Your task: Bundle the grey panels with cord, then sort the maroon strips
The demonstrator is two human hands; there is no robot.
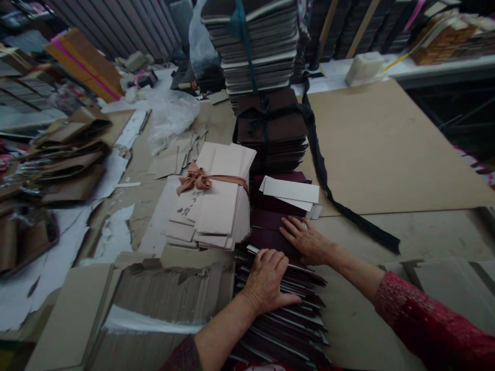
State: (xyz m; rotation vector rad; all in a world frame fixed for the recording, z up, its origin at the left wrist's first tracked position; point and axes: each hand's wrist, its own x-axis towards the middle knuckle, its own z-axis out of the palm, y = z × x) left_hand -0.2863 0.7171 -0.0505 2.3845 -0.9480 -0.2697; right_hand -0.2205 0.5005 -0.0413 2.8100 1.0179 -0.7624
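Note:
A long row of dark maroon folded pieces (286, 330), leaning and overlapping with pale edges showing, runs toward me in the lower middle. My left hand (266, 283) rests on top of this row, its fingers bent over the pieces and its thumb stretched to the right. Just beyond, my right hand (309, 241) lies open with spread fingers on a flat maroon piece (266, 219) at the row's far end. White card strips (292, 189) lie on more maroon pieces past my right fingertips. Whatever is under my palms is hidden.
Left of the row stand a pale card bundle (216, 206) tied with a brown ribbon and a box of packed grey cards (166, 293). Behind are a tied dark stack (270, 123) and a taller stack (259, 46). A black strap (320, 170) trails over a brown board (379, 149).

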